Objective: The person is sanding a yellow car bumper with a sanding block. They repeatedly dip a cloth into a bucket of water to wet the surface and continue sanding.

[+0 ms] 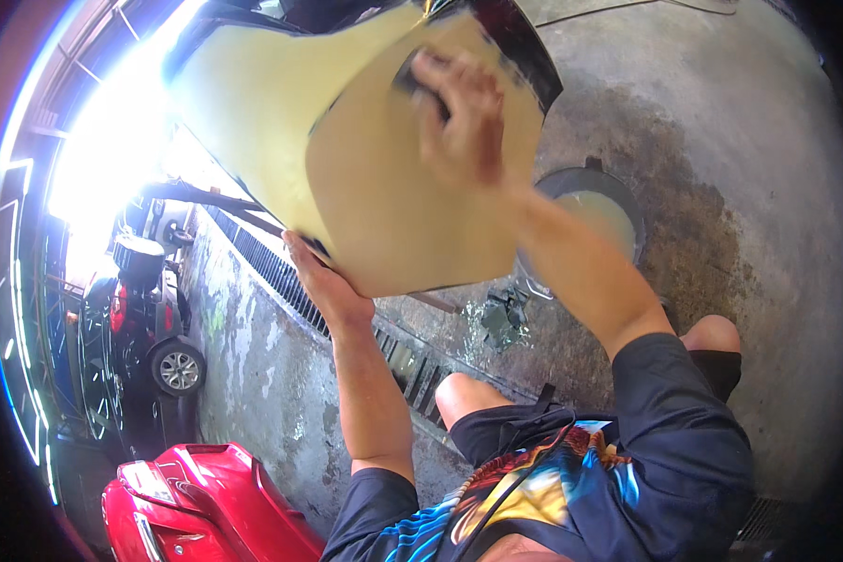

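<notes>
A large curved body panel (384,211), dull yellow-beige with black patches along its edges, is held up in front of me. My left hand (335,288) grips its lower left corner, and part of that hand is hidden by the panel. Higher up, my right hand (464,117) presses against the panel's face. Under its fingers is a small dark pad (408,77), closed in the grip. The right hand and forearm are smeared by motion, so the pad's exact kind cannot be made out.
Beyond the right forearm a round bucket (639,211) with cloudy liquid stands on wet concrete. Crumpled dark scraps (504,320) lie below the panel near a floor drain grate (295,290). A red motorcycle (206,506) is at lower left; a dark car (126,347) stands farther left.
</notes>
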Motion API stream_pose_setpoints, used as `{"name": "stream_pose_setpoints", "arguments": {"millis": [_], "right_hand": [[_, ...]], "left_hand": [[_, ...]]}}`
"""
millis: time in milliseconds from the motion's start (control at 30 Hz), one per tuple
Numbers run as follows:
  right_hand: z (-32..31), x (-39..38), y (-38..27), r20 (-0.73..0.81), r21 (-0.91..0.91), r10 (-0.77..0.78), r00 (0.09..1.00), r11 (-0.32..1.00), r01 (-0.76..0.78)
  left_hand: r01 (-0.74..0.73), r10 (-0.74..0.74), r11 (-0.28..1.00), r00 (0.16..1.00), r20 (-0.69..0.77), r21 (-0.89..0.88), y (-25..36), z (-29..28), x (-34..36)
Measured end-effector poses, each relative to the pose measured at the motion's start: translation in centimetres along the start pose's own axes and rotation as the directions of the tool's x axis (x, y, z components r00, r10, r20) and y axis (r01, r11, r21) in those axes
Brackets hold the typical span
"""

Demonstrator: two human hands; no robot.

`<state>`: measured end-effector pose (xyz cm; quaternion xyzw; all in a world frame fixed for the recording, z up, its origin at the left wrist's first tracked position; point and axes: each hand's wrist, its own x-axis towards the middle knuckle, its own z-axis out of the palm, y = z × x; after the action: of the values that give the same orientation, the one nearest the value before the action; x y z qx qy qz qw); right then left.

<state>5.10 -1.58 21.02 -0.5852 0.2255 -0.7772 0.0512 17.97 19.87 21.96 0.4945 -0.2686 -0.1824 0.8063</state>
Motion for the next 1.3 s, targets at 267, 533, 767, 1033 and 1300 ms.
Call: {"name": "stream_pose_setpoints", "arguments": {"millis": [267, 533, 767, 1033, 1300], "right_hand": [[1.5, 3.7, 4.7, -0.119, -0.173, 0.240, 0.964, 0.951, -0.258], [-0.1, 0.8, 0.9, 0.049, 0.067, -0.115, 0.992, 0.991, 0.112], [1.9, 2.7, 8.0, -0.105, -0.100, 0.107, 0.989, 0.988, -0.118], [1.7, 3.6, 10.2, -0.024, -0.109, 0.090, 0.996, 0.990, -0.092], [0.9, 3.4, 9.5, -0.003, 0.009, -0.035, 0.999, 0.999, 0.035]], "left_hand": [[-0.174, 0.166, 0.932, 0.985, 0.053, 0.318, -0.1, 1.3, -1.1], [-0.104, 0.107, 0.976, 0.994, -0.007, 0.193, -0.7, 0.7, -0.4], [-0.093, 0.098, 0.980, 0.995, -0.021, 0.178, -0.8, 0.6, -0.3], [-0.111, 0.110, 0.979, 0.994, 0.015, 0.171, -1.1, 0.3, -0.2], [-0.097, 0.095, 0.984, 0.995, 0.023, 0.146, -1.1, 0.1, -0.1]]}}
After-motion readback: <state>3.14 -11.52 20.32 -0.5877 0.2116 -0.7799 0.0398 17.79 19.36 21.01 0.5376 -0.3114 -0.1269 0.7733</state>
